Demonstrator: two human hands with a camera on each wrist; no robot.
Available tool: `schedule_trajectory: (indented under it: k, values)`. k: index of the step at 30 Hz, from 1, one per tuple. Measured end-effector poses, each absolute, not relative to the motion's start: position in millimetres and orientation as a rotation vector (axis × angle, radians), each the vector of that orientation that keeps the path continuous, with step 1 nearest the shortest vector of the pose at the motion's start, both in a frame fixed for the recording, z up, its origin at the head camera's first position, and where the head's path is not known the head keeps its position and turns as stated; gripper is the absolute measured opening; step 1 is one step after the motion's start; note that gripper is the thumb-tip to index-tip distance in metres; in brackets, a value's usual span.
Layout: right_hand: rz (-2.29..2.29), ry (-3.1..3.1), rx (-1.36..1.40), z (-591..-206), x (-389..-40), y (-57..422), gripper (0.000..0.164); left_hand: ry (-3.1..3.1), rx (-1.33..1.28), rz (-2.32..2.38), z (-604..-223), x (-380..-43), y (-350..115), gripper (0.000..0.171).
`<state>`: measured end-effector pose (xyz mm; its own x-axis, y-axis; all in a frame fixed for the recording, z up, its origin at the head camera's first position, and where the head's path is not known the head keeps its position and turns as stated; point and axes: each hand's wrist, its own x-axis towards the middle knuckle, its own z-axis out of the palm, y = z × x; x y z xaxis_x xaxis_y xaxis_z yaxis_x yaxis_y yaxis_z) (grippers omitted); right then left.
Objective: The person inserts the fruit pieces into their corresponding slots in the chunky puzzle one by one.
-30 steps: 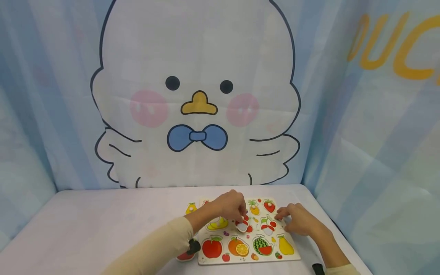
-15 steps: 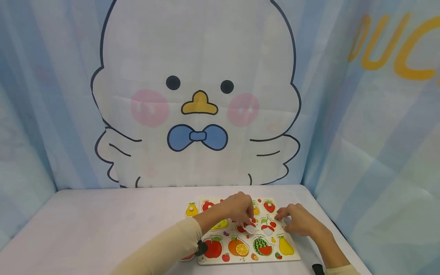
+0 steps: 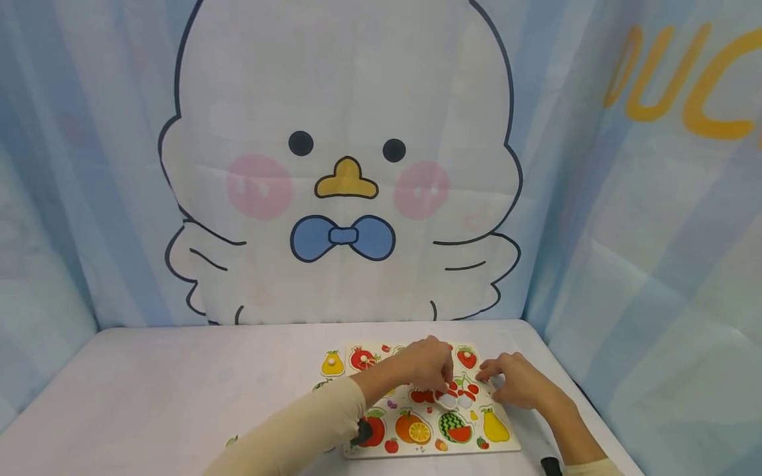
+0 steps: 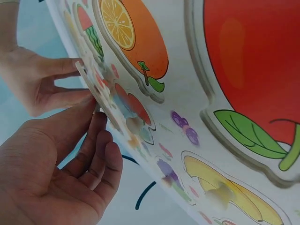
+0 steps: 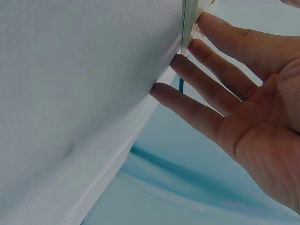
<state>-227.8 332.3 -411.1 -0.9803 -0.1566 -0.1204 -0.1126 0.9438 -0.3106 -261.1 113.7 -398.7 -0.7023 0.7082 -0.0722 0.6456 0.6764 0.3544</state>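
Note:
My left hand (image 3: 431,363) pinches a flat fruit puzzle piece (image 3: 445,401) over the right half of the fruit puzzle board (image 3: 428,449). The left wrist view shows this piece (image 4: 101,91) nearly edge-on between thumb and fingers, tilted over the board; which fruit it bears I cannot tell. Close to it on the board are cherries (image 3: 470,389). My right hand (image 3: 512,380) rests at the board's right edge. In the right wrist view its extended fingers (image 5: 201,101) touch the table cloth and the board's edge (image 5: 189,23).
A loose pear piece (image 3: 332,363) lies on the white table (image 3: 178,377) left of the board. Other pieces there are mostly hidden by my left sleeve (image 3: 309,423). A curtain with a printed duck (image 3: 343,277) hangs behind the table.
My left hand has moved right across the board with the puzzle piece, from the middle toward the cherries. The right hand has stayed in place at the edge.

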Motion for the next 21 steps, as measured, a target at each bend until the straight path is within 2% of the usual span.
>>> schedule_trajectory:
  k: [21]
  values:
    - [-0.471,2.966,-0.206,-414.4,-228.3,334.2,0.034,2.730,1.113,0.272,-395.5,-260.8,150.7,0.005]
